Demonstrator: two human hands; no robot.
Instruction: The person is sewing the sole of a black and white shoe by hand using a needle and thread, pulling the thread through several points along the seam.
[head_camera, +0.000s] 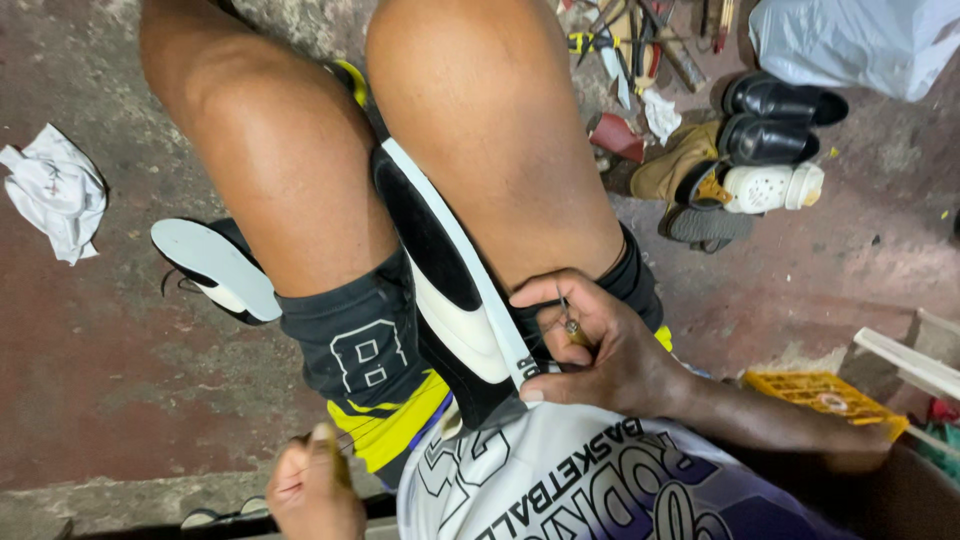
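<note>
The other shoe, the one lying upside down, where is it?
In the head view, the other shoe lies sole-up on the floor at the picture's left, just outside the thigh there, below the crumpled white cloth.

From my remote seat this looks like a shoe-repair workshop. I see a worn reddish concrete floor (120, 380), a heap of hand tools (640, 45), assorted shoes (770, 120) lined up nearby, a loose sneaker (215, 265) lying sole-up, a crumpled rag (55, 190), and another shoe (450, 290) clamped between the knees.
</note>
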